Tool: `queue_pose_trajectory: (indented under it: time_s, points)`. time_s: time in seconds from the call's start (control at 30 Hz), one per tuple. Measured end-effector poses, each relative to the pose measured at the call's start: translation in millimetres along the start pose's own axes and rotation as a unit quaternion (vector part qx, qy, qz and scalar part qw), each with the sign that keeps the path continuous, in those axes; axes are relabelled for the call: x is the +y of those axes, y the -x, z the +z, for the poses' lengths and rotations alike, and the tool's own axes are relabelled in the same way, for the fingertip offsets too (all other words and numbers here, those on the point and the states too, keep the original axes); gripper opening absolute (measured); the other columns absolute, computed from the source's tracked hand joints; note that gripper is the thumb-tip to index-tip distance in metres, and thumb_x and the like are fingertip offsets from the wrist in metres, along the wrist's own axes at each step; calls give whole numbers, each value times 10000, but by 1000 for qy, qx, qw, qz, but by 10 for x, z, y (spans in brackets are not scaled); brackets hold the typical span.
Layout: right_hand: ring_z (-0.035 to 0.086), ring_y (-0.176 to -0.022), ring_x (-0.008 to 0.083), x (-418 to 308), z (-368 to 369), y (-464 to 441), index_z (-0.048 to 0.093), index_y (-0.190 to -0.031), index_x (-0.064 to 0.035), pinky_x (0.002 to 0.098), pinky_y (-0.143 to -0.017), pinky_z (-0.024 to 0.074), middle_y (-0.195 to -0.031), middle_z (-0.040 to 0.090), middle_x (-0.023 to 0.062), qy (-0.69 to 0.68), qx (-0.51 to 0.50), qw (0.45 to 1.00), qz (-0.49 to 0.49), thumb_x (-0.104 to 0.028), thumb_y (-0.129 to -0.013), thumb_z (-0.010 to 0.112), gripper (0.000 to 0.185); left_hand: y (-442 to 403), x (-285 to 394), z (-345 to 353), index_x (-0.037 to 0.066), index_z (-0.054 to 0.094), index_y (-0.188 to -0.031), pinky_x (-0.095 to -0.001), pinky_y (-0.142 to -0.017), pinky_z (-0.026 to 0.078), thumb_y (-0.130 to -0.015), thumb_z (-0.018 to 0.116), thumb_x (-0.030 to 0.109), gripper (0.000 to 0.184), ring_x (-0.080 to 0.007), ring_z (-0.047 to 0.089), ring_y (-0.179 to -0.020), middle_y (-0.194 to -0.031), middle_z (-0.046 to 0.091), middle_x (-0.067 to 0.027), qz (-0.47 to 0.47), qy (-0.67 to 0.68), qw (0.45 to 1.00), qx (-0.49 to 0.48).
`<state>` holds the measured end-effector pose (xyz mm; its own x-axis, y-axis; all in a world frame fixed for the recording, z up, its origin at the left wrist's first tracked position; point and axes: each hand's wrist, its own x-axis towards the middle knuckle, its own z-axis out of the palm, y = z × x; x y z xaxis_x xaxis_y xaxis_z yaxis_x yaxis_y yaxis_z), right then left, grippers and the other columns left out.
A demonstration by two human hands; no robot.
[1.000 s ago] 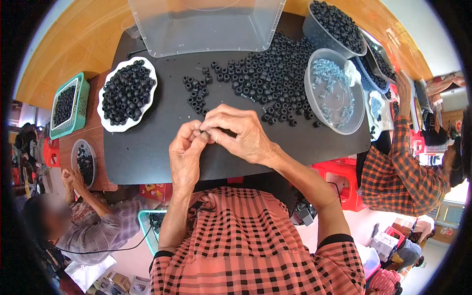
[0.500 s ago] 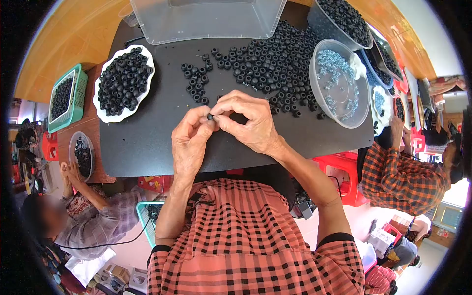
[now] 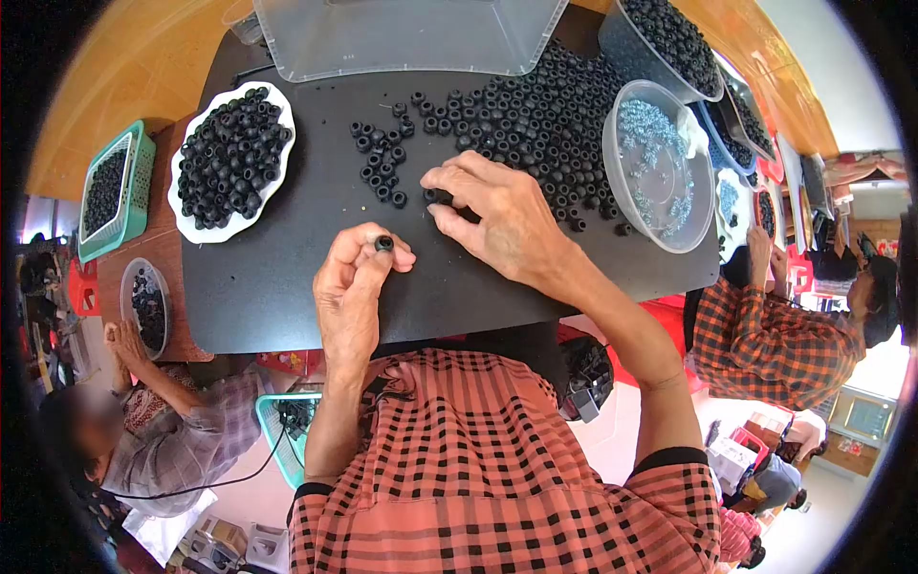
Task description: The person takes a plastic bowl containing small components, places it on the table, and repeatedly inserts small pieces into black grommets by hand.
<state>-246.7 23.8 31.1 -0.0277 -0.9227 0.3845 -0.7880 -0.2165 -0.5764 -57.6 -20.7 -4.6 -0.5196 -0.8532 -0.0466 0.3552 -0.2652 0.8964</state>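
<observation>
My left hand (image 3: 350, 287) is closed above the near part of the dark table board, pinching a round black bead (image 3: 383, 243) whose hole faces up. To the right, my right hand (image 3: 502, 215) is low over the board, thumb and forefinger on either side of another black bead (image 3: 437, 196). Just beyond that hand a small cluster of loose black beads (image 3: 381, 161) lies on the board. A large spread of the same beads (image 3: 535, 124) covers its back right. Part of the right hand's fingers is hidden behind its own back.
A white scalloped plate (image 3: 179, 196) heaped with black beads stands at left. A clear tub (image 3: 650, 236) with small light-blue pieces is at right, a bead-filled tub (image 3: 612, 55) behind it. A large clear box (image 3: 411, 38) sits at the back. Other people sit on both sides.
My hands, together at one bead before, have moved apart. The left has drawn slightly toward me with a bead; the right has come to another bead on the board.
</observation>
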Motion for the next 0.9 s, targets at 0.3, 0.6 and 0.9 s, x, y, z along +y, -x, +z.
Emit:
queue_pose_trajectory:
  time_s: [0.3, 0.6, 0.9]
  points:
    - [621, -824, 248, 32, 90, 85, 629, -905, -15, 352, -736, 519, -927, 591, 83, 78, -7, 996, -36, -35, -735, 686, 180, 3, 8, 15, -5, 569, -1034, -279, -795, 495, -925, 514, 5, 122, -134, 612, -833, -896, 632, -89, -6, -20, 1000, -14]
    - [623, -802, 272, 96, 98, 7, 629, -924, -14, 359, -693, 527, -934, 583, 106, 70, -48, 996, 14, -17, -739, 664, 188, -1, 46, 58, -1, 572, -1030, -272, -802, 488, -931, 520, 16, 113, -125, 606, -834, -888, 630, -71, -15, -50, 998, -17]
    - [589, -627, 146, 276, 4, -61, 655, -927, 2, 274, -574, 474, -791, 619, 84, -93, 37, 994, 47, -38, -831, 632, 106, -15, 34, 39, 0, 573, -1032, -274, -794, 482, -916, 504, 7, 135, -122, 601, -814, -887, 633, -87, -16, -19, 999, -19]
